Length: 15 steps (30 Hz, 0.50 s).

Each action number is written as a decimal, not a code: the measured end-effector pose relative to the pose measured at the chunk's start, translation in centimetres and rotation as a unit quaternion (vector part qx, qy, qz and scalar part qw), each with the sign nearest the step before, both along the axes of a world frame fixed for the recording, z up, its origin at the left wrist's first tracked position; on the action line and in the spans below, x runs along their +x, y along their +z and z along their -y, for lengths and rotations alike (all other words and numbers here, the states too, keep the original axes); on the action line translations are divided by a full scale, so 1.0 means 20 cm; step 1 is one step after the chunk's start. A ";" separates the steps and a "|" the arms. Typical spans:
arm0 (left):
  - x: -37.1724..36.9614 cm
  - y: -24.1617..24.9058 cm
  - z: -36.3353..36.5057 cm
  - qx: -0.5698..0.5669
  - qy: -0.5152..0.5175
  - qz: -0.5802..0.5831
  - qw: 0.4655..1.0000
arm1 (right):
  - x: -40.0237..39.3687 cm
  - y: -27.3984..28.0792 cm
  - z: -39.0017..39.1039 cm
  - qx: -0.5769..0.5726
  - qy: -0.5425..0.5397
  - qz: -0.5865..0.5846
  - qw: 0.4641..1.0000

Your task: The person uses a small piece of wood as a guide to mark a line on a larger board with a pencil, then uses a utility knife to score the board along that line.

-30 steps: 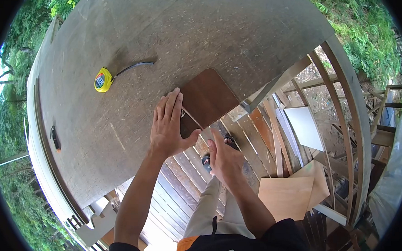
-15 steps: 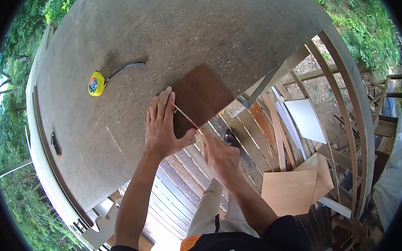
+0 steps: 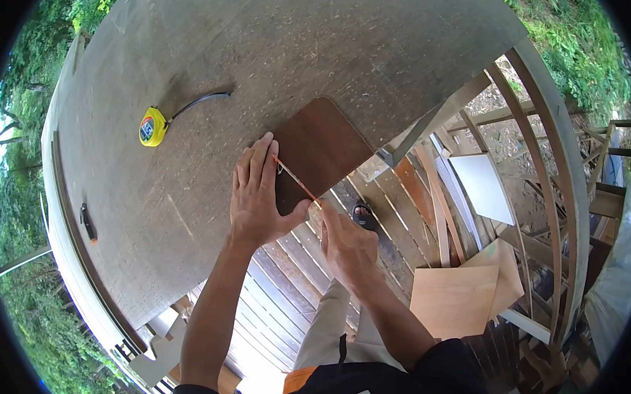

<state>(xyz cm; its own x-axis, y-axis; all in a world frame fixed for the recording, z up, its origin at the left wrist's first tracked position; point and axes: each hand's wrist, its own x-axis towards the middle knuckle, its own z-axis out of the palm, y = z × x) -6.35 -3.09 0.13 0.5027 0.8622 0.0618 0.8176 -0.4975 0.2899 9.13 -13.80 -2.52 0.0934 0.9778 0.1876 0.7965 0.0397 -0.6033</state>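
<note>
A brown panel (image 3: 323, 144) with rounded corners lies at the near edge of the worktable (image 3: 186, 212). Across its lower left part runs a thin reddish strip (image 3: 296, 179), slanting down to the right. My left hand (image 3: 255, 197) rests palm down at the panel's left side, fingers together pointing away and thumb spread toward the strip's lower end. Curled around the strip's lower end is my right hand (image 3: 348, 245), with the index finger along it. What else may lie inside its fingers is hidden.
A yellow tape measure (image 3: 152, 127) with its blade partly out lies left of the hands. A dark-handled tool (image 3: 87, 223) is near the left edge. Wood sheets (image 3: 453, 300), a white board (image 3: 480, 186) and the slatted floor (image 3: 283, 274) are below right.
The panel, strip and hands appear shifted very slightly in view. Both hands keep nearly the same pose.
</note>
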 end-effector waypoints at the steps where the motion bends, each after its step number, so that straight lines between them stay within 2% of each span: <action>1: 0.00 0.00 0.00 -0.001 0.001 0.000 1.000 | 0.00 0.00 0.00 -0.001 -0.002 -0.002 1.000; 8: -0.01 -0.01 0.00 0.001 -0.004 0.016 1.000 | 0.00 0.03 -0.01 -0.004 -0.001 -0.019 1.000; 10: -0.01 -0.01 0.00 -0.001 -0.003 0.016 1.000 | 0.01 0.05 0.00 -0.065 0.011 -0.020 0.998; 15: -0.02 -0.02 0.00 0.000 -0.003 0.011 1.000 | 0.00 0.05 -0.01 -0.039 0.005 -0.026 0.999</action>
